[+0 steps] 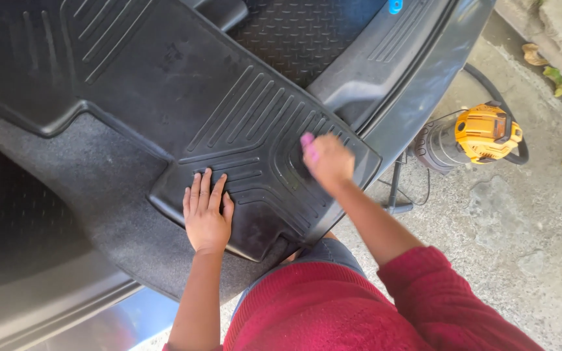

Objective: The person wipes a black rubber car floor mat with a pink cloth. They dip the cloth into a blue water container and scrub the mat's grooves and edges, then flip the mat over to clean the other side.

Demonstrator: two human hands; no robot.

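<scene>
Nearest the camera, the person in a red sleeve (424, 292) is leaning over the open rear of a car. The left hand (206, 211) is lying flat, its grip spread apart and holding nothing, pressing on the near corner of the black mat (229, 117). Slightly farther and to the right, the right hand (328, 159) is closing its grip on a small pink thing (307, 147), probably a cloth or sponge, and resting it on the mat's right edge. The mat is lying directly under both hands, its long axis running from the near right up to the far left across the grey carpet (99, 188). Beyond, on the concrete (521, 240) to the right, a yellow vacuum (476, 133) is standing well apart.
</scene>
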